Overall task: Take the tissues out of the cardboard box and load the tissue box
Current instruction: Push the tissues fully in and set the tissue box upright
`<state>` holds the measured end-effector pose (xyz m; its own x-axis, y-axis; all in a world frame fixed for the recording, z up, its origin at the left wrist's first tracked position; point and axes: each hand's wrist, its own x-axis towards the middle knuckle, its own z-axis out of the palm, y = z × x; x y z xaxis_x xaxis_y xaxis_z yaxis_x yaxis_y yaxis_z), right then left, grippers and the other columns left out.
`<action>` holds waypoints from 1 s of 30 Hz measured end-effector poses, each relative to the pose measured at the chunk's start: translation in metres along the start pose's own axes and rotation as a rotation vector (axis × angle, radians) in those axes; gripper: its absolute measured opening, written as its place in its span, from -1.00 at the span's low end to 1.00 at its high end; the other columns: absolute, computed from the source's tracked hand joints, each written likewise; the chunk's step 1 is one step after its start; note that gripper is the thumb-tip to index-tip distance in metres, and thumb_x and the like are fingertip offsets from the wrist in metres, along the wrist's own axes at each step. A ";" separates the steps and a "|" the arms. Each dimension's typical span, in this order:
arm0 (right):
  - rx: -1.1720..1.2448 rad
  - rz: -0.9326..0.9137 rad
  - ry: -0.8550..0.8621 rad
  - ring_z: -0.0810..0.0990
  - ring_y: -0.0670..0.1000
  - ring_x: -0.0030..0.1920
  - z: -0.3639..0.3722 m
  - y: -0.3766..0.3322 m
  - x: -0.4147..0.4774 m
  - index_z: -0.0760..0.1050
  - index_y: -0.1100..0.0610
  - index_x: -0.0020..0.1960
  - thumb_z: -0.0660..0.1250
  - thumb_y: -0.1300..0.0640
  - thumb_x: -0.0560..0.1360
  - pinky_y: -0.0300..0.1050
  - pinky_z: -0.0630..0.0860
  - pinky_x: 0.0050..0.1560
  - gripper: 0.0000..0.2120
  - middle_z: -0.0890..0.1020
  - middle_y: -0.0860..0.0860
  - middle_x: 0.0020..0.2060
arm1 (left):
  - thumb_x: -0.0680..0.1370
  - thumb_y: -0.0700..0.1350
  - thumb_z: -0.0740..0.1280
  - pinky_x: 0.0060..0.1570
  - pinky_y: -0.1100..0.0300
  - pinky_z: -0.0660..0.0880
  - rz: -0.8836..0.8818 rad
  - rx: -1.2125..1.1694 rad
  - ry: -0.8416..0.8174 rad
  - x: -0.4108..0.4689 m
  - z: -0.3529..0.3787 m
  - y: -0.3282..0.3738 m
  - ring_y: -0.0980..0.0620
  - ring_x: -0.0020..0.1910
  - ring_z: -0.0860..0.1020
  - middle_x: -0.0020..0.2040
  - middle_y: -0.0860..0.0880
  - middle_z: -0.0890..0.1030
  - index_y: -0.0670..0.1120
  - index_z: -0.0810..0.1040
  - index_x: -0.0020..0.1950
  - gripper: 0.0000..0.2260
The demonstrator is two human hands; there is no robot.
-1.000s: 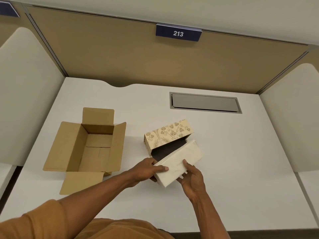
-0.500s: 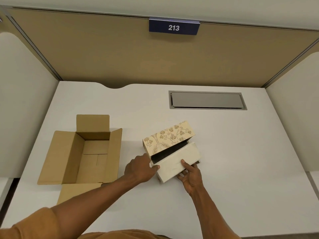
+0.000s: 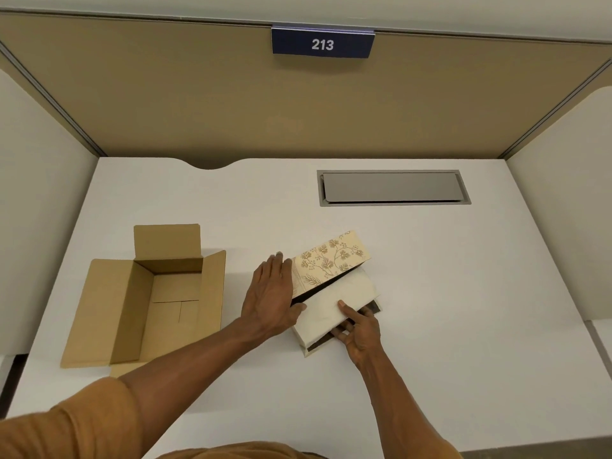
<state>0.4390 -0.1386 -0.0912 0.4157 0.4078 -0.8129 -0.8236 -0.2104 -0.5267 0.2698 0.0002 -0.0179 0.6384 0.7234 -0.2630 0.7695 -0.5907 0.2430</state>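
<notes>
the tissue box [image 3: 331, 261], cream with a leafy print, lies on the white counter [image 3: 463, 293] right of centre, its open side facing the person; its long axis runs on a diagonal, from near-left to far-right; the white stack of tissues [image 3: 334, 304] sits partly inside the opening, on the same diagonal, its near-left end sticking out past the box; the left hand [image 3: 270, 296] lies flat and spread wide against the left end of the tissue box, fingers pointing away from the person, thumb touching the near edge of the tissues, gripping nothing; the right hand [image 3: 359, 331] is at the near side of the stack, thumb pressed on top of the tissues and fingers tucked under them, so it holds the stack; the tissues lie between the two hands, just right of the left and just beyond the right; the cardboard box [image 3: 159, 293] stands well apart to the left on the counter, flaps folded out, its inside bare, its long axis running roughly away from the person; a grey hatch [image 3: 392, 187] is set in the counter farther back; a blue sign [image 3: 323, 44] reading 213 hangs on the tan partition behind.
</notes>
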 end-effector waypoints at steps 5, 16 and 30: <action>0.002 0.000 0.000 0.71 0.25 0.27 0.005 -0.002 0.003 0.55 0.19 0.35 0.59 0.35 0.48 0.21 0.78 -0.06 -0.52 0.70 0.23 0.31 | 0.46 0.11 0.55 0.55 -0.15 0.37 0.059 0.046 0.079 -0.005 0.010 -0.004 -0.25 0.36 0.55 0.42 -0.22 0.55 -0.25 0.39 0.54 -0.22; 0.064 -0.002 0.024 0.67 0.29 0.35 -0.001 -0.001 0.010 0.53 0.22 0.45 0.58 0.36 0.49 0.22 0.78 -0.04 -0.44 0.70 0.24 0.33 | 0.31 0.10 0.68 0.43 -0.18 0.54 0.082 0.107 0.105 -0.023 0.020 0.002 -0.22 0.25 0.64 0.36 -0.22 0.61 -0.22 0.45 0.47 -0.15; 0.122 -0.051 0.060 0.70 0.28 0.30 0.003 0.010 0.009 0.53 0.23 0.44 0.59 0.33 0.50 0.27 0.75 0.05 -0.45 0.70 0.24 0.31 | 0.21 0.11 0.74 0.36 -0.14 0.58 0.108 0.063 0.085 -0.037 0.022 0.015 -0.21 0.22 0.64 0.32 -0.20 0.63 -0.19 0.43 0.45 -0.06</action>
<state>0.4335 -0.1340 -0.1028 0.4774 0.3603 -0.8014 -0.8402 -0.0797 -0.5363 0.2584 -0.0429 -0.0247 0.7155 0.6805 -0.1579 0.6979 -0.6861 0.2056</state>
